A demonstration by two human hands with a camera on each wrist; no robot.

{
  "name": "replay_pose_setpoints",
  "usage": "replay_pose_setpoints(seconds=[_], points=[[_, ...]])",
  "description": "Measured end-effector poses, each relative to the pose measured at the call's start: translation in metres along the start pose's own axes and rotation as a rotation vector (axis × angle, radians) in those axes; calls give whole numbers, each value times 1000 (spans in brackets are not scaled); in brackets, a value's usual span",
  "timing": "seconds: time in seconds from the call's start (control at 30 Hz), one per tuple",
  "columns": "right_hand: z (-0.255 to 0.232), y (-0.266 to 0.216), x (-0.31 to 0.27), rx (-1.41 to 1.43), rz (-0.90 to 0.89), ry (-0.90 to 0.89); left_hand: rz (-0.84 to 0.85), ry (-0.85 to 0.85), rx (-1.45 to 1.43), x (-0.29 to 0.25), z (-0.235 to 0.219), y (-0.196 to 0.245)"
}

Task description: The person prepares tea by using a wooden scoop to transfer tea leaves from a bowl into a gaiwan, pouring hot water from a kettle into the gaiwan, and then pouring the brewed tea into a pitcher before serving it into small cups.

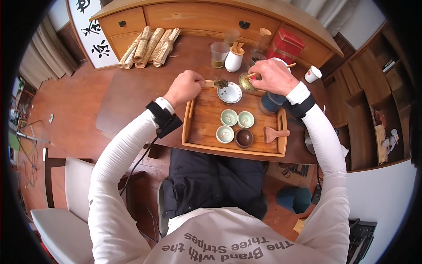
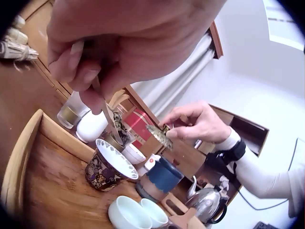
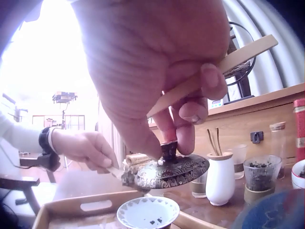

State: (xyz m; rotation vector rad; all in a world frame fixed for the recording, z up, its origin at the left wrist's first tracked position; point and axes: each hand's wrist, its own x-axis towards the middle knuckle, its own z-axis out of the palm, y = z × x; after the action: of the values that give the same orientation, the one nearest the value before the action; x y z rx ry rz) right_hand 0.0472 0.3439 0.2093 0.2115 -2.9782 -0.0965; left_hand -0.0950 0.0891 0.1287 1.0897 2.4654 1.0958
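Note:
My left hand [image 1: 184, 89] pinches the handle of a wooden scoop [image 2: 110, 120] holding dark tea leaves [image 1: 221, 83]. The scoop's tip is above the rim of a patterned lidless bowl [image 2: 107, 164], white inside, where a few dark bits show in the right wrist view. To the right, my right hand [image 1: 273, 75] grips the knob of an ornate domed lid [image 3: 172, 172] and also holds a flat wooden stick [image 3: 248, 53] across its fingers. The lid hangs in the air, apart from the bowl [image 3: 148, 213].
On the wooden tray [image 1: 234, 152] are pale green cups [image 1: 225, 134], a brown cup [image 1: 244, 138], a pinkish-brown tool [image 1: 276, 133] and a blue vessel [image 1: 271, 102]. Behind stand a white tool jar [image 1: 234, 60], glasses, a red box [image 1: 286, 45] and bamboo scrolls [image 1: 147, 46]. A kettle [image 2: 204, 204] sits right.

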Motion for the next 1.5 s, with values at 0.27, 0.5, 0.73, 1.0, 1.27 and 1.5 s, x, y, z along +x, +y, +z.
replay_pose_setpoints(seconds=[0.27, 0.5, 0.73, 1.0, 1.27, 1.5], points=[[10, -1, 5, 106, 30, 36, 540, 67, 731, 8, 37, 24], [18, -9, 10, 140, 50, -12, 688, 126, 835, -1, 33, 29], [46, -16, 18, 167, 33, -35, 75, 166, 210, -3, 0, 12], [61, -30, 30, 124, -3, -131, -237, 73, -227, -10, -15, -12], [57, -18, 22, 321, 35, -122, -163, 107, -427, -1, 2, -27], [-7, 81, 13, 526, 204, 334, 213, 258, 54, 44, 16, 63]])
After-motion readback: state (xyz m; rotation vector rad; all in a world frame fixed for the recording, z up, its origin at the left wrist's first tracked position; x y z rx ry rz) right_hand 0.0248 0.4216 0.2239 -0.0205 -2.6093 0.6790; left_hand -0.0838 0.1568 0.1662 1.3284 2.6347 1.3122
